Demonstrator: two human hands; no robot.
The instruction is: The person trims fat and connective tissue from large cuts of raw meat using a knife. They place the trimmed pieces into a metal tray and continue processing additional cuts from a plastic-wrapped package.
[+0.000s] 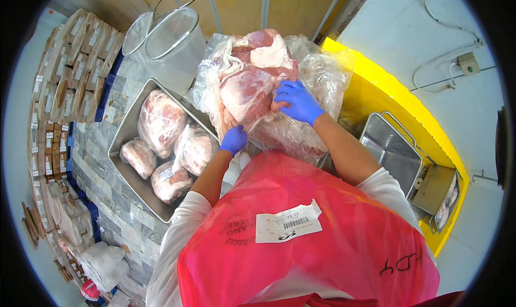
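A large piece of raw meat (247,89), pink with pale fat, rests in front of me on crumpled clear plastic (317,70). My left hand (234,140), in a blue glove, has its fingers closed at the meat's lower left end. On the right side of the meat, my blue-gloved right hand (298,101) curls its fingers round the edge. More plastic lies beneath the meat, and its support is mostly hidden. To the left, a deep steel tub (121,140) holds several pieces of meat (161,123) in clear wrap.
Round metal hoops carry a clear bag (180,51) behind the tub. At right, a yellow barrier (398,92) curves round a steel pan (389,151) and a smaller steel tub (436,191). Stacked boxes (80,65) line the left; a person (99,266) is lower left.
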